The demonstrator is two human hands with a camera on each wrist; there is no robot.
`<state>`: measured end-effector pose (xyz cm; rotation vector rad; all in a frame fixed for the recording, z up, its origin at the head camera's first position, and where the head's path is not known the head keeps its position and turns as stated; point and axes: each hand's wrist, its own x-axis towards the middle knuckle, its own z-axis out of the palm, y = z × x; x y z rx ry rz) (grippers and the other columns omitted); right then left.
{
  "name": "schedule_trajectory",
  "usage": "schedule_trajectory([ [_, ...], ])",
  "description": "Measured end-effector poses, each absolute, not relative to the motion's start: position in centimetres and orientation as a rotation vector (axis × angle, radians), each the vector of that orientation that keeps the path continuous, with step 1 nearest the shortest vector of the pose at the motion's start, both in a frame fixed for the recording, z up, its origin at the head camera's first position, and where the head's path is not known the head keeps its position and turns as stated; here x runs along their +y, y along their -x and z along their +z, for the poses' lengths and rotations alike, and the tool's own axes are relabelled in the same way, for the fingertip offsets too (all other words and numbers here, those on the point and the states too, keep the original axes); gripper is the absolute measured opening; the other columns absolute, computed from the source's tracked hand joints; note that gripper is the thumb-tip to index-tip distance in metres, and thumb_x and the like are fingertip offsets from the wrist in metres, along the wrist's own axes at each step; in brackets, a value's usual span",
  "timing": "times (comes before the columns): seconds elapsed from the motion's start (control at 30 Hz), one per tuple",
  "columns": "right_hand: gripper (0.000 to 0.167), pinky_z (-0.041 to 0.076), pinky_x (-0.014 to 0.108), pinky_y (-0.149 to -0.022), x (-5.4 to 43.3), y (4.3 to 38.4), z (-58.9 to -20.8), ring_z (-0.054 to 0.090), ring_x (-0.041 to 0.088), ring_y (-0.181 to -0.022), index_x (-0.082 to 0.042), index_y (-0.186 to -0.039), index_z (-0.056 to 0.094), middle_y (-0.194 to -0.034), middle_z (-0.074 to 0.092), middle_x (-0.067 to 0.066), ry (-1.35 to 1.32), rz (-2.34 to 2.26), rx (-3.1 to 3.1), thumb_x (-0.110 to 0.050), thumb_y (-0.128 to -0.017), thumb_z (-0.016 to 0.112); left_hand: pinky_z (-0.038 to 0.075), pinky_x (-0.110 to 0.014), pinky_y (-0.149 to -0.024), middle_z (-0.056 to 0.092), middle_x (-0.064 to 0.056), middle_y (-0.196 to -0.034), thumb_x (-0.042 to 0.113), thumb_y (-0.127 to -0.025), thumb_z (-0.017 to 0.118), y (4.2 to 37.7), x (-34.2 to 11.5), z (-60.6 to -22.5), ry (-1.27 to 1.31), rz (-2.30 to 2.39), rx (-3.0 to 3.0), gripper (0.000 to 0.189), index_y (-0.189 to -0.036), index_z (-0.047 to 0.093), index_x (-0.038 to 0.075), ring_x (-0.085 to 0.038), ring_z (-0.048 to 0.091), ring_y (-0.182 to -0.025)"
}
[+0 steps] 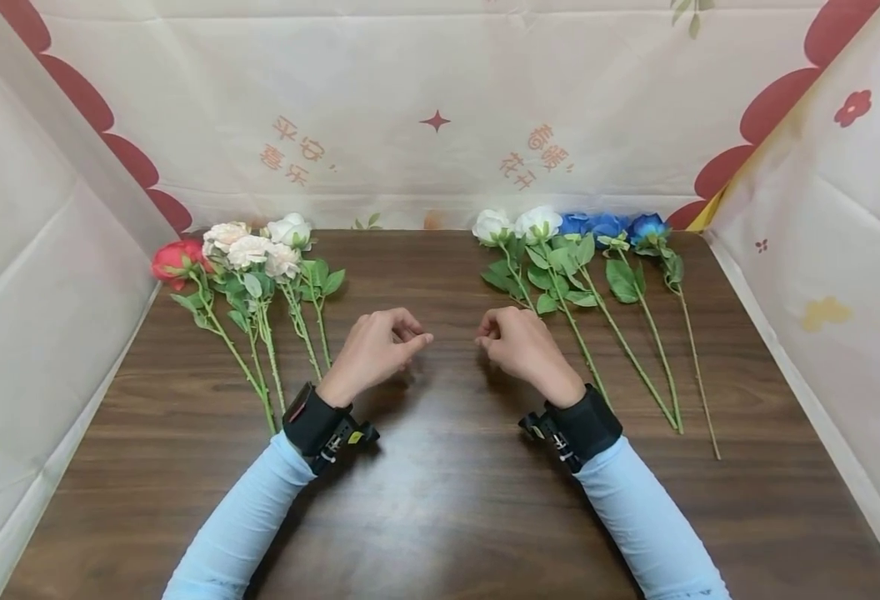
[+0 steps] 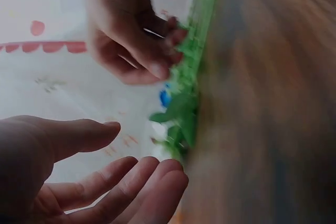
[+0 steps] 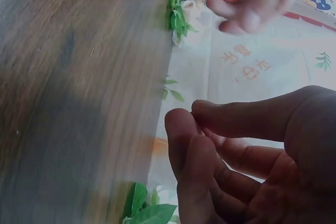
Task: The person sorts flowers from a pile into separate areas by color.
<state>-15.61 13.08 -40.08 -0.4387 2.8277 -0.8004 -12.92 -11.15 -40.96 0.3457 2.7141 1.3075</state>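
Observation:
My left hand (image 1: 374, 348) hovers over the middle of the table, holding nothing, its thumb apart from the loosely bent fingers in the left wrist view. Opposite it, my right hand (image 1: 527, 348) is also without an object; its thumb meets a fingertip in the right wrist view. Left of the hands lie artificial flowers on long green stems: a red one (image 1: 177, 262), several pale pink ones (image 1: 248, 251) and a white one (image 1: 288, 230). To the right lie two white roses (image 1: 537, 223) and three blue roses (image 1: 647, 228), their stems slanting toward the front right.
The dark wooden table (image 1: 440, 517) is bounded by a pale printed cloth (image 1: 425, 58) at the back and on both sides. Each wrist wears a black strap (image 1: 318, 425) with a small camera.

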Motion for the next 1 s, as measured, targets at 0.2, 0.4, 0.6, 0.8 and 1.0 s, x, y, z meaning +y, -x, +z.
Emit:
schedule_trajectory([
  [0.2, 0.011, 0.046, 0.028, -0.057, 12.9, 15.4, -40.5, 0.060, 0.013, -0.055, -0.011, -0.096, 0.075, -0.073, 0.071, 0.000, 0.497, -0.806, 2.795, -0.020, -0.098, 0.069, 0.053, -0.034, -0.064, 0.078, -0.004, -0.087, 0.030, -0.095, 0.074, 12.7, -15.2, -43.2, -0.240, 1.049, 2.948, 0.022, -0.101, 0.076, 0.009, -0.015, 0.068, -0.067],
  [0.4, 0.018, 0.044, 0.029, -0.053, 12.5, 15.4, -40.8, 0.058, 0.015, -0.053, -0.013, -0.088, 0.073, -0.065, 0.067, -0.001, 0.490, -0.803, 2.811, -0.026, -0.099, 0.069, 0.048, -0.038, -0.056, 0.069, -0.009, -0.068, 0.026, -0.091, 0.077, 13.4, -19.7, -43.8, -0.077, 0.762, 3.164, 0.027, -0.076, 0.071, 0.005, -0.025, 0.063, -0.059],
  [0.6, 0.021, 0.044, 0.029, -0.053, 12.1, 15.2, -41.2, 0.058, 0.014, -0.051, -0.014, -0.087, 0.073, -0.063, 0.066, -0.002, 0.507, -0.782, 2.793, -0.029, -0.101, 0.067, 0.044, -0.033, -0.048, 0.051, 0.000, -0.039, 0.026, -0.095, 0.074, 14.4, -21.5, -43.7, -0.041, 0.702, 3.006, 0.054, -0.048, 0.053, 0.012, -0.015, 0.057, -0.038],
  [0.8, 0.022, 0.045, 0.029, -0.054, 12.2, 15.1, -41.3, 0.059, 0.014, -0.051, -0.015, -0.087, 0.073, -0.063, 0.067, -0.002, 0.492, -0.768, 2.793, -0.031, -0.101, 0.067, 0.061, -0.044, -0.075, 0.061, -0.004, -0.045, 0.015, -0.096, 0.070, 15.1, -21.6, -43.5, -0.002, 0.742, 2.929, 0.050, -0.050, 0.050, 0.013, -0.013, 0.067, -0.044],
  [1.0, 0.023, 0.046, 0.030, -0.055, 12.3, 15.2, -41.1, 0.059, 0.014, -0.051, -0.015, -0.086, 0.073, -0.065, 0.067, -0.002, 0.500, -0.794, 2.801, -0.031, -0.101, 0.067, 0.053, -0.031, -0.057, 0.062, -0.004, -0.046, 0.009, -0.095, 0.064, 15.2, -21.6, -43.3, -0.019, 0.787, 2.918, 0.050, -0.047, 0.051, 0.013, -0.017, 0.066, -0.048],
])
